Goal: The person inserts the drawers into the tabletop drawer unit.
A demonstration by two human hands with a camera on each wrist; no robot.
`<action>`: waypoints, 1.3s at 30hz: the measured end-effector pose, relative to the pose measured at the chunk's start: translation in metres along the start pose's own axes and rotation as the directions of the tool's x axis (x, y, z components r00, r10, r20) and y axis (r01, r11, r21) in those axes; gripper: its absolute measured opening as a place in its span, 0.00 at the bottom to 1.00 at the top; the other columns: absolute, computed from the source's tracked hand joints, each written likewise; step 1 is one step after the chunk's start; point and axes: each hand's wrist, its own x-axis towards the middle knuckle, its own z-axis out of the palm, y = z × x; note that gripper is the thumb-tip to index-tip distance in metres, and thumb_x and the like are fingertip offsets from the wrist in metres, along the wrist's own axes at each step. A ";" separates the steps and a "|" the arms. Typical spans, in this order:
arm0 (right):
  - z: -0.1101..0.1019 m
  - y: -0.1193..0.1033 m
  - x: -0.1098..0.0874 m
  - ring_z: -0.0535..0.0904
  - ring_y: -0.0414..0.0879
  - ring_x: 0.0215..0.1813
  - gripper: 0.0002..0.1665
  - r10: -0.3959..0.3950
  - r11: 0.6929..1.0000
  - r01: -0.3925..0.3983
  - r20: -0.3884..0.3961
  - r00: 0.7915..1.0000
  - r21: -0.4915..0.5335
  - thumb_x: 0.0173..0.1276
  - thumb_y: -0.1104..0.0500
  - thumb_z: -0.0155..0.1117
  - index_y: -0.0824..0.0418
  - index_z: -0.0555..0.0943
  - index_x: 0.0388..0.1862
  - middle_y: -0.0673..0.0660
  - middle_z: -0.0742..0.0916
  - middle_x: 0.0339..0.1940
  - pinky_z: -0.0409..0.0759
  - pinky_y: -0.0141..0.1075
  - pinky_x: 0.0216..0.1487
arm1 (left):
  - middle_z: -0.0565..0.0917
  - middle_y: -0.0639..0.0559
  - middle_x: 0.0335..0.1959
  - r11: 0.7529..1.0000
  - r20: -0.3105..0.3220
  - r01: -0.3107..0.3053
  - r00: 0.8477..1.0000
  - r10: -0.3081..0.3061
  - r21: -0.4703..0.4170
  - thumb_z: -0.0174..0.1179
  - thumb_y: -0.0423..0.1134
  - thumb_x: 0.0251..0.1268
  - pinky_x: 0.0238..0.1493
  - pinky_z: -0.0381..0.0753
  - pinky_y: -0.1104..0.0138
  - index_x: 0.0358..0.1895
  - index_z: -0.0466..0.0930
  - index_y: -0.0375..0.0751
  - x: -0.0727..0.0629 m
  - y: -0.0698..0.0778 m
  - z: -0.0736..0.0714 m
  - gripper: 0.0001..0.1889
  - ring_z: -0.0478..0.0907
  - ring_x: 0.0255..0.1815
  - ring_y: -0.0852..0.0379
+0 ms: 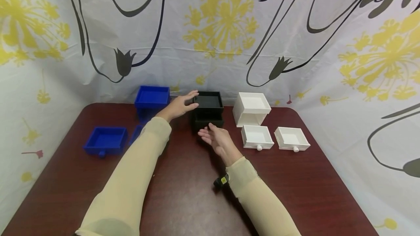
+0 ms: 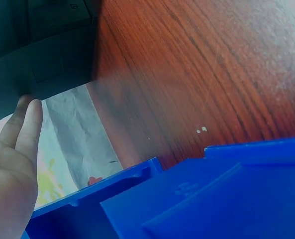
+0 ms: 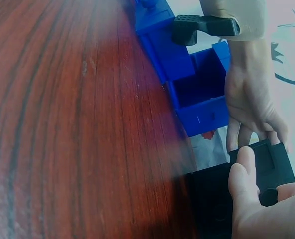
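Note:
A black drawer cabinet [image 1: 208, 102] stands at the back middle of the table. Its black drawer [image 1: 214, 122] juts from the front below the top tray, and a round black knob [image 3: 268, 196] shows in the right wrist view. My left hand [image 1: 178, 107] is at the cabinet's left side, fingers extended towards its wall. In front of the drawer is my right hand [image 1: 219, 141], thumb and straight fingers on either side of the knob; whether they press on it is unclear. The cabinet's inside is mostly hidden.
A blue cabinet [image 1: 152, 95] stands left, with a blue drawer [image 1: 106, 139] before it and another partly behind my left sleeve. On the right are a white cabinet [image 1: 252, 103] and two white drawers [image 1: 257, 136]. A patterned cloth [image 1: 210, 46] hangs behind the table.

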 end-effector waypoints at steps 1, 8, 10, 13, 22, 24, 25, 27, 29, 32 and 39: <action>0.000 0.000 0.000 0.89 0.48 0.43 0.29 0.000 1.000 0.000 0.000 1.000 0.001 0.82 0.55 0.54 0.77 0.70 0.68 0.64 0.88 0.46 0.84 0.39 0.52 | 0.47 0.58 0.84 1.000 0.002 -0.003 1.000 0.003 0.002 0.53 0.59 0.77 0.77 0.51 0.46 0.82 0.55 0.55 0.000 0.000 0.000 0.36 0.46 0.83 0.48; 0.000 0.001 0.002 0.89 0.48 0.43 0.27 -0.008 1.000 0.008 -0.007 1.000 0.010 0.82 0.55 0.55 0.77 0.71 0.66 0.64 0.88 0.45 0.84 0.39 0.52 | 0.48 0.58 0.84 1.000 -0.011 -0.002 1.000 0.002 -0.009 0.54 0.58 0.77 0.77 0.53 0.47 0.82 0.56 0.55 0.000 0.000 0.000 0.36 0.47 0.83 0.48; 0.000 0.001 0.002 0.89 0.48 0.44 0.25 -0.010 1.000 0.011 -0.012 1.000 0.016 0.81 0.55 0.56 0.76 0.74 0.63 0.65 0.88 0.46 0.84 0.39 0.51 | 0.48 0.58 0.84 1.000 -0.011 0.000 1.000 0.000 -0.013 0.54 0.58 0.77 0.77 0.53 0.47 0.82 0.56 0.55 0.001 0.000 0.000 0.36 0.47 0.83 0.47; 0.001 0.000 0.003 0.89 0.48 0.45 0.24 -0.015 1.000 0.015 -0.016 1.000 0.021 0.81 0.54 0.57 0.75 0.75 0.61 0.65 0.88 0.47 0.85 0.39 0.51 | 0.48 0.58 0.84 1.000 -0.013 0.001 1.000 -0.002 -0.013 0.54 0.59 0.77 0.77 0.53 0.46 0.82 0.56 0.54 0.001 0.001 0.000 0.36 0.48 0.82 0.47; 0.003 -0.002 0.006 0.89 0.48 0.44 0.23 -0.013 1.000 0.014 -0.018 1.000 0.026 0.81 0.55 0.56 0.74 0.76 0.59 0.65 0.88 0.46 0.85 0.37 0.48 | 0.49 0.57 0.84 1.000 -0.011 -0.015 1.000 0.015 0.000 0.54 0.58 0.77 0.77 0.52 0.47 0.82 0.55 0.52 0.001 0.000 0.000 0.37 0.47 0.83 0.48; 0.004 -0.002 0.007 0.89 0.48 0.45 0.22 -0.010 1.000 0.011 -0.019 1.000 0.023 0.81 0.54 0.56 0.73 0.77 0.58 0.65 0.88 0.47 0.85 0.37 0.48 | 0.49 0.57 0.84 1.000 -0.010 -0.011 1.000 0.011 0.002 0.54 0.58 0.77 0.77 0.52 0.47 0.82 0.55 0.53 0.001 0.000 0.000 0.37 0.47 0.83 0.47; 0.004 -0.002 0.007 0.89 0.48 0.45 0.21 -0.009 1.000 0.009 -0.021 1.000 0.020 0.81 0.54 0.56 0.73 0.77 0.57 0.65 0.88 0.48 0.85 0.37 0.48 | 0.49 0.58 0.84 1.000 -0.010 -0.007 1.000 0.008 0.001 0.54 0.59 0.77 0.77 0.52 0.47 0.82 0.55 0.53 0.001 -0.001 0.000 0.37 0.47 0.83 0.48; 0.004 -0.002 0.007 0.89 0.48 0.45 0.21 -0.008 1.000 0.008 -0.022 1.000 0.019 0.81 0.54 0.56 0.73 0.77 0.57 0.66 0.87 0.50 0.85 0.37 0.49 | 0.48 0.58 0.84 1.000 -0.006 -0.004 1.000 0.004 0.001 0.54 0.59 0.77 0.77 0.52 0.47 0.82 0.55 0.54 0.001 0.000 0.000 0.36 0.46 0.83 0.48; 0.004 -0.002 0.007 0.89 0.48 0.46 0.21 -0.007 1.000 0.008 -0.023 1.000 0.021 0.81 0.54 0.56 0.73 0.77 0.57 0.67 0.87 0.52 0.85 0.37 0.49 | 0.48 0.58 0.84 1.000 -0.005 -0.001 1.000 0.001 -0.003 0.54 0.59 0.77 0.78 0.52 0.47 0.82 0.55 0.55 0.001 0.000 0.000 0.36 0.46 0.83 0.48; 0.004 -0.002 0.007 0.89 0.48 0.45 0.21 -0.013 1.000 0.013 -0.021 1.000 0.026 0.81 0.54 0.56 0.73 0.77 0.57 0.68 0.86 0.53 0.85 0.38 0.50 | 0.48 0.59 0.84 1.000 -0.007 0.001 1.000 -0.001 -0.004 0.54 0.59 0.77 0.78 0.51 0.47 0.82 0.55 0.55 0.000 0.000 0.000 0.36 0.46 0.83 0.48; 0.004 -0.001 0.007 0.89 0.48 0.44 0.21 -0.019 0.999 0.020 -0.022 1.000 0.035 0.81 0.55 0.56 0.74 0.77 0.57 0.67 0.87 0.51 0.85 0.38 0.49 | 0.48 0.59 0.84 1.000 -0.008 0.006 1.000 -0.006 -0.014 0.54 0.60 0.76 0.77 0.52 0.46 0.82 0.56 0.56 0.000 0.000 0.002 0.36 0.46 0.83 0.47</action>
